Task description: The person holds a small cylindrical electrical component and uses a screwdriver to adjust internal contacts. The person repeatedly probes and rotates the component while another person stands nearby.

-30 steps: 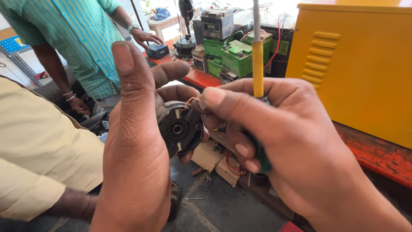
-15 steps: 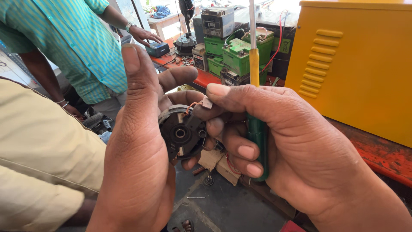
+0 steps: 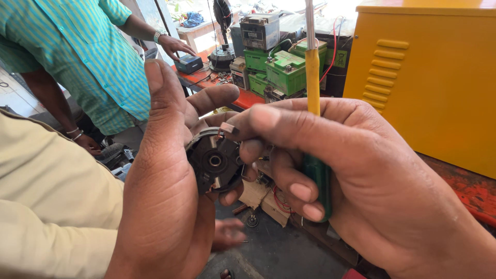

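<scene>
While the head camera looks down at two bare hands held close in front of the chest, the scene reads as follows

Left hand: the left hand (image 3: pixel 165 170) is cupped around a small round motor part (image 3: pixel 214 161), thumb raised, fingers wrapped behind it

Motor part: a dark metal disc with a central hub and a grey rim, held upright between both hands above the floor

Right hand: the right hand (image 3: pixel 356 175) is clenched on a screwdriver (image 3: pixel 313 103) with a green grip and yellow shaft pointing up, while its fingertips press the disc's edge

Handling: it looks rigid, fairly heavy for its size and perhaps greasy; the outer rim seems the safest hold, away from the small tabs

Surroundings: a yellow metal cabinet (image 3: pixel 429 77) on the right, green batteries (image 3: pixel 284 70) on a red bench, a person in a striped shirt (image 3: pixel 88 57) at left
</scene>
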